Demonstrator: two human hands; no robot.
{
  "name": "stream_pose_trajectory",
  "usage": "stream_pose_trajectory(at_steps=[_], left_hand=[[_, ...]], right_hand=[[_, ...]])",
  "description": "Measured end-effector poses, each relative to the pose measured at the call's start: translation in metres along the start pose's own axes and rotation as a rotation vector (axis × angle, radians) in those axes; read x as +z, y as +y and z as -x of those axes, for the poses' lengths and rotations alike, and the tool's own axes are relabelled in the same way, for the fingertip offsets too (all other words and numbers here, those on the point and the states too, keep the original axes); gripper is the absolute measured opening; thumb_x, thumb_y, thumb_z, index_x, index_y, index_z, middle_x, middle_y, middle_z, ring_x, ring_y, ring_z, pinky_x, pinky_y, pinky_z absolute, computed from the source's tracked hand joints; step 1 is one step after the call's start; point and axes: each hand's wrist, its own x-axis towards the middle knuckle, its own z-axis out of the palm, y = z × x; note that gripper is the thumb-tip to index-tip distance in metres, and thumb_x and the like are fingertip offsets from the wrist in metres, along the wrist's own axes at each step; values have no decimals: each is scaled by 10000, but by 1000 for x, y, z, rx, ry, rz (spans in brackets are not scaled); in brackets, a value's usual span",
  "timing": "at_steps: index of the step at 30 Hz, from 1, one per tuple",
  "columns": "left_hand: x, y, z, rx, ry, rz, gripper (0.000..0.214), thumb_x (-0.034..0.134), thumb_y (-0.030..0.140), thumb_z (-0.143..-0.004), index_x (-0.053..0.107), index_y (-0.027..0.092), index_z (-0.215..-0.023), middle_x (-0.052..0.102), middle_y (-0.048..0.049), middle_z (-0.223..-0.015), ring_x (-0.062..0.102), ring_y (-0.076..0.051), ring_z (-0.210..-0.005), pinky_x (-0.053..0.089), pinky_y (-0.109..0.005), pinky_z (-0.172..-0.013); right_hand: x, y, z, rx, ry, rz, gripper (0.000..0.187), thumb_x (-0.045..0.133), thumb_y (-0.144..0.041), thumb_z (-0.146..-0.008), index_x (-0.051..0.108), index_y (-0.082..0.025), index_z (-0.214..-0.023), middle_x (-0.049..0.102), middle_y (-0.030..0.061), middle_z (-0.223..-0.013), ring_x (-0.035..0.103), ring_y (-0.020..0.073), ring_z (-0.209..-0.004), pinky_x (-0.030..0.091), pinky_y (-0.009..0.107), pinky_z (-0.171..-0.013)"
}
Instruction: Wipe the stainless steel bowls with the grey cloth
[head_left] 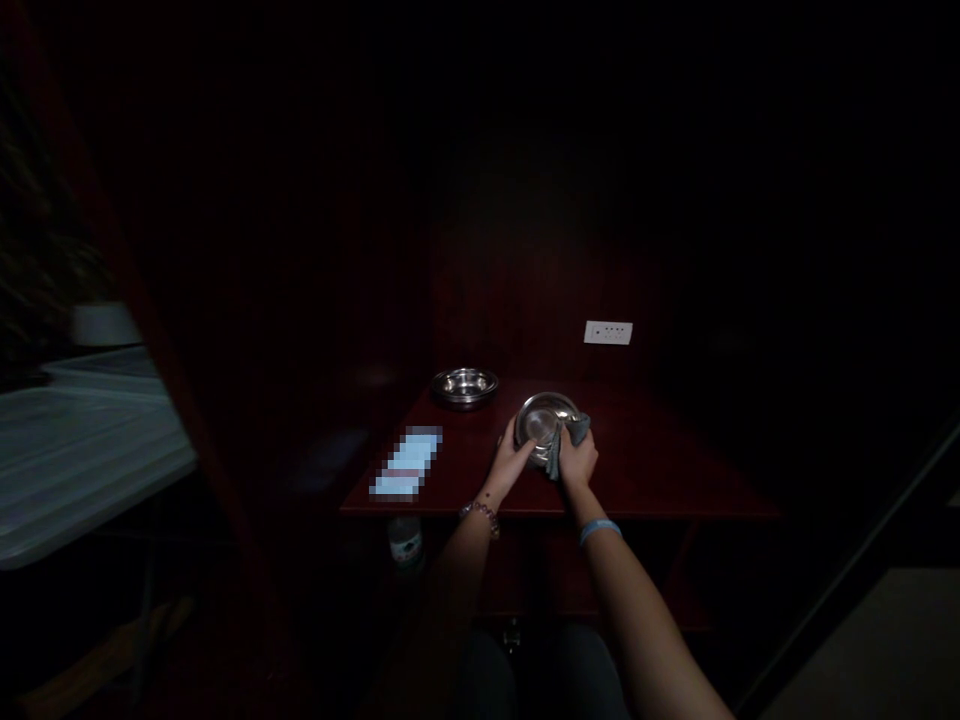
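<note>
A shiny metal bowl (538, 426) is held tilted above the dark red desk (645, 470), its inside turned toward me. My left hand (511, 458) grips its left rim, with the thumb over the edge. On the right side, my right hand (578, 460) is closed around a grey cloth (554, 452), which lies against the bowl's inner wall and rim. Part of the cloth sticks up above the right fingers. The fingertips behind the bowl are hidden. Beyond my left hand, stacked metal bowls (465, 386) sit at the back left of the desk.
A blurred-out bright rectangle (407, 463) lies at the desk's left. Under the desktop stands a bottle (406, 543). A white power socket (608, 333) is on the back wall. Dark side panels flank the desk; a pale table (90, 430) stands beyond the left one.
</note>
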Motion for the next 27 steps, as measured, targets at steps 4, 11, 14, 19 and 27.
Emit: stream_pose_trajectory(at_steps=[4, 11, 14, 19, 27], left_hand=[[2, 2, 2, 28, -67, -48, 583, 688, 267, -713, 476, 193, -1251, 596, -91, -1235, 541, -223, -1168, 369, -367, -1053], [3, -1, 3, -11, -91, -120, 671, 682, 295, -721, 380, 153, -1303, 608, -123, -1200, 562, -225, -1137, 368, -378, -1039], [1, -5, 1, -17, -90, -122, 630, 661, 302, -738, 404, 155, -1294, 596, -128, -1227, 561, -232, -1144, 358, -389, -1048], [1, -8, -2, -22, -54, -97, 615, 636, 243, -735, 417, 148, -1301, 579, -137, -1260, 540, -236, -1177, 342, -397, -1064], [-1, -2, -2, -42, -42, 24, 495, 533, 201, -775, 473, 202, -1267, 588, -58, -1261, 544, -200, -1163, 378, -355, -1053]], right_hand=[[0, 1, 0, -29, 2, -29, 450, 534, -435, -805, 623, -121, -1114, 706, 130, -987, 659, 253, -923, 483, 321, -823], [2, 1, 0, -49, -23, -40, 452, 485, -435, -828, 611, -126, -1134, 701, 121, -1019, 651, 242, -942, 477, 313, -831], [3, 2, -1, -51, -26, -40, 441, 474, -433, -834, 611, -128, -1122, 701, 117, -1015, 652, 238, -934, 476, 310, -829], [4, 5, -1, -53, -79, -5, 445, 502, -440, -826, 597, -138, -1139, 698, 115, -1003, 655, 240, -917, 483, 310, -808], [1, 2, 2, 43, -91, 130, 410, 577, -486, -782, 599, -212, -1086, 691, 68, -915, 660, 236, -836, 497, 302, -741]])
